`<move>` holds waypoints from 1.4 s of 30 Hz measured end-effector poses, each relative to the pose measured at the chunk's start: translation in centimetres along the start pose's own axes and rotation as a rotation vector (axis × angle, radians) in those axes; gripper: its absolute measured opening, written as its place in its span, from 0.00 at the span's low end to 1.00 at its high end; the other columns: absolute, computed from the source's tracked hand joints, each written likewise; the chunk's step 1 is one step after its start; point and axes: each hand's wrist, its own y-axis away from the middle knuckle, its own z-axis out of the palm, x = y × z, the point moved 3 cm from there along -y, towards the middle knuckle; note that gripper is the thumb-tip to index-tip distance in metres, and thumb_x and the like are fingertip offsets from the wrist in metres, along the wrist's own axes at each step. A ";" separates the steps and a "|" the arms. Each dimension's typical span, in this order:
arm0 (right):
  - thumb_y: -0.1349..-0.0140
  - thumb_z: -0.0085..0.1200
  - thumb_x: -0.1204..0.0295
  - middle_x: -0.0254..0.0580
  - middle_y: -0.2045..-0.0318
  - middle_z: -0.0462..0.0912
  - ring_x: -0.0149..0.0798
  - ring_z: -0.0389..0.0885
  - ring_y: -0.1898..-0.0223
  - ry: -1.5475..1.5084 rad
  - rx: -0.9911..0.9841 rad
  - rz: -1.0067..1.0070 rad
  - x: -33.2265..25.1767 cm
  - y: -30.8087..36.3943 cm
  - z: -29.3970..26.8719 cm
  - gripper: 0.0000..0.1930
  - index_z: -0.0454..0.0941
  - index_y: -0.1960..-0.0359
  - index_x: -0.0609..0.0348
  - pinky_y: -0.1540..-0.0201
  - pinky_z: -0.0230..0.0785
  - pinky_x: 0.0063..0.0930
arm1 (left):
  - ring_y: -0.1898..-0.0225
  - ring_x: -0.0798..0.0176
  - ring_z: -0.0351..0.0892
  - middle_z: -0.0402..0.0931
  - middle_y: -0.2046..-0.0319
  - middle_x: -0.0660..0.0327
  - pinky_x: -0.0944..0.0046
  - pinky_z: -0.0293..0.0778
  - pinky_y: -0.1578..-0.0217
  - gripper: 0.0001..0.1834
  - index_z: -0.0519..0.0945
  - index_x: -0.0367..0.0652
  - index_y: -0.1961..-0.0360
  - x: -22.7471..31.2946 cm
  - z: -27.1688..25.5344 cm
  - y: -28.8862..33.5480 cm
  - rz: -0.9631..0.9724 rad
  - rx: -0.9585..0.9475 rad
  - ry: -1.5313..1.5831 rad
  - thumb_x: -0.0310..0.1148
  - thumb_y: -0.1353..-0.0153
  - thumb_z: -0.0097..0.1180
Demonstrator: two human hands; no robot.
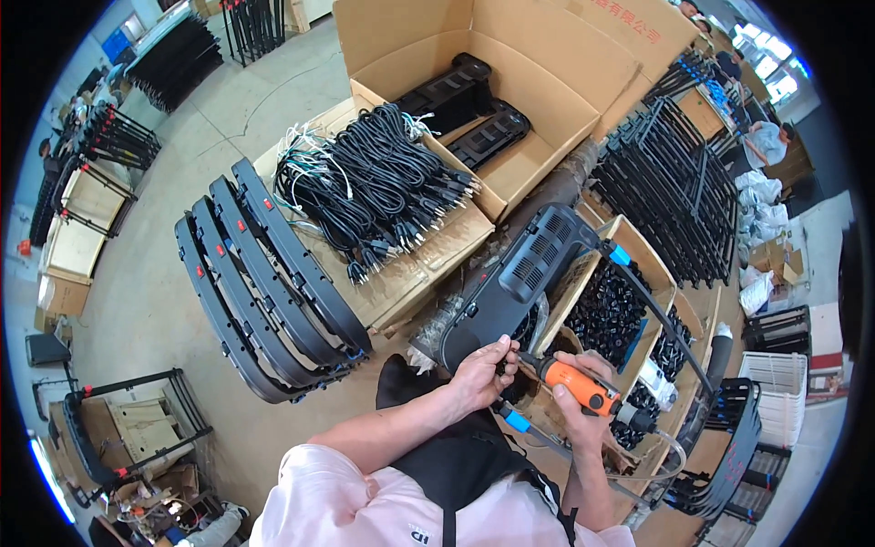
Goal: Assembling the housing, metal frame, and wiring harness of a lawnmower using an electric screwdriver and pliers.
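Observation:
My right hand [585, 401] is wrapped round an orange air screwdriver [581, 387] with a clear hose at its rear end. The tool's dark tip points left toward my left hand [483, 372]. The left thumb and fingers are pinched together at the tip; what they hold is too small to make out. Just beyond my hands lies a black plastic housing [488, 314] with a vented raised cover [544, 253]. It is joined to a dark metal frame [670, 319] with blue wraps [517, 420] on its tubes.
Right of the housing stand open wooden bins of small black parts [612, 305]. Bundled black cables [383, 173] lie on cardboard ahead, beside a large open carton [556, 118] holding black housings. Several curved black frames [264, 273] hang at left. Metal frames [670, 191] are stacked at right.

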 end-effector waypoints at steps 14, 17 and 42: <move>0.38 0.65 0.82 0.54 0.41 0.82 0.44 0.81 0.39 0.013 -0.146 -0.023 1.8 9.8 -2.1 0.25 0.72 0.39 0.62 0.33 0.74 0.41 | 0.66 0.69 0.72 0.75 0.66 0.68 0.68 0.70 0.64 0.15 0.79 0.44 0.46 -7.7 -4.5 7.8 -0.064 0.055 -0.036 0.42 0.18 0.48; 0.39 0.65 0.81 0.52 0.41 0.83 0.44 0.82 0.39 0.019 -0.127 -0.008 1.3 10.7 -1.8 0.25 0.73 0.39 0.63 0.33 0.74 0.41 | 0.66 0.69 0.72 0.75 0.65 0.67 0.68 0.71 0.64 0.15 0.78 0.44 0.45 -7.9 -4.7 8.1 -0.134 0.076 -0.039 0.42 0.17 0.45; 0.40 0.68 0.78 0.47 0.47 0.87 0.37 0.87 0.48 0.375 -0.024 0.106 2.5 8.6 4.7 0.22 0.78 0.43 0.60 0.41 0.78 0.32 | 0.62 0.68 0.80 0.82 0.60 0.62 0.66 0.77 0.61 0.16 0.78 0.39 0.45 -0.8 -10.2 9.4 -0.108 0.040 -0.630 0.40 0.17 0.44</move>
